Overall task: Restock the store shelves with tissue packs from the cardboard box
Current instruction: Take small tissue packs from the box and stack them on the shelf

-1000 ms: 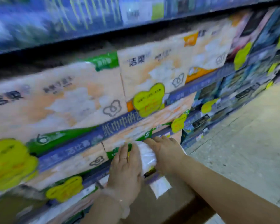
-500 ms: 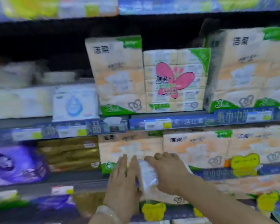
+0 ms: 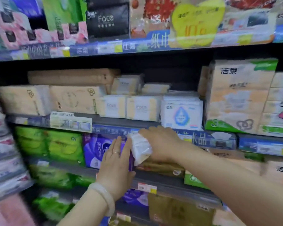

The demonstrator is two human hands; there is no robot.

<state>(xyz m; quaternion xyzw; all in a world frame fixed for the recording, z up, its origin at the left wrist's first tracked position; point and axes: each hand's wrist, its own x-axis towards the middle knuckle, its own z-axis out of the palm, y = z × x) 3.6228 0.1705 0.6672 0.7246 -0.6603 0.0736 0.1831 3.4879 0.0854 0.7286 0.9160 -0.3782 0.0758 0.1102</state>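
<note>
Hands meet at centre frame, in front of the shelves. Right hand (image 3: pixel 160 142) comes in from the right, fingers curled over the top of a white tissue pack (image 3: pixel 140 150), gripping it. Left hand (image 3: pixel 115 167) is flat, fingers straight and together, pressed against the pack's left side; ring on one finger, pale bangle (image 3: pixel 103 197) on the wrist. Pack is tilted, held in the air just in front of the blue shelf edge strip (image 3: pixel 203 139), near a purple pack (image 3: pixel 98 150) on the lower shelf.

Mid shelf, behind and above the hands: white packs w/ blue drop logo (image 3: pixel 181 115) just right of centre, two pale "Face" packs (image 3: pixel 129 108) beside them to the left, tan kraft-look packs (image 3: pixel 55 98) further left. Tall cream-and-green multipack (image 3: pixel 237 95) stands far right.

Lower shelf left: bright green packs (image 3: pixel 51 144) beside the purple one. Top shelf: black "Face" pack (image 3: pixel 107 20), yellow price tag (image 3: pixel 196 23) hanging from the shelf edge. Left edge of frame is blurred; can't tell the items there.
</note>
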